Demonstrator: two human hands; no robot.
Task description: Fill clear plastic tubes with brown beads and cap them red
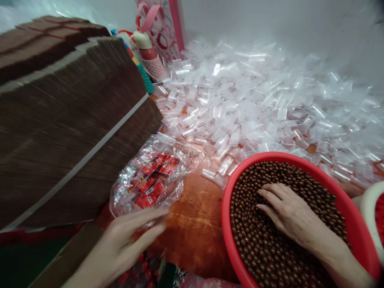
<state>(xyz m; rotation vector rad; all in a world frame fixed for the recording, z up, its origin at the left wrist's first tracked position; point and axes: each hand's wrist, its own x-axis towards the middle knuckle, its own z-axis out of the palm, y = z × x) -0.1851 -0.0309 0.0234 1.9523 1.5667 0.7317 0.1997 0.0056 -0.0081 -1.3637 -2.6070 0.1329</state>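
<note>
My right hand (pixel 289 212) rests in a red basin (pixel 227 216), its fingers somewhat curled and apart, the tips touching small shiny brown balls (pixel 255 248) that look like chocolate. Nothing shows gripped in it. My left hand (pixel 123 236), smeared by motion, is stretched out at the lower left with thumb and fingers apart and nothing visible between them. Just beyond it lies an open clear plastic bag (pixel 177 186) holding several small red packets (pixel 151 195). Below the left hand, dark and red round pieces (pixel 145 268) are partly hidden.
A big strapped stack of brown cardboard (pixel 66 132) looms at left. Many small clear plastic sleeves (pixel 240 100) heap across the back. A pink bottle (pixel 151 60) stands near a pink patterned bag (pixel 162 36). A pale-rimmed bowl (pixel 370 208) with red contents sits at the right edge.
</note>
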